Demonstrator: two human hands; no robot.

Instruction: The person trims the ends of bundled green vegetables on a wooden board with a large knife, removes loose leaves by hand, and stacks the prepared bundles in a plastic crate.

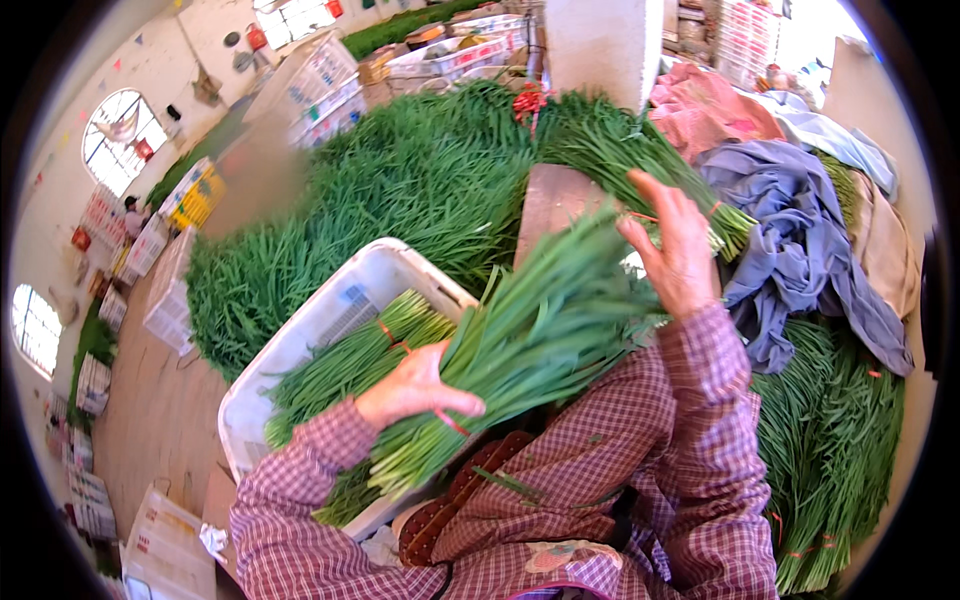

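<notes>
A leafy bunch of garlic chives (540,340) lies slanted across my lap and the near side of a white plastic crate (350,285). My left hand (425,388) grips it near the pale stem ends, beside a red band. By the blurred leaf tips, my right hand (680,255) is raised, thumb and fingers apart, holding nothing. Inside the crate are banded chives (340,370), partly hidden by my left hand and the held bunch. Beyond my right hand, another banded bunch (640,150) rests at the end of a wooden board (552,195).
A large heap of loose chives (400,170) spreads beyond the crate. To the right lie crumpled blue-grey cloth (770,220) and pink cloth (705,105), with several banded bunches (840,450) below. A white pillar (602,50) stands behind. Stacked crates (325,90) are at the back left.
</notes>
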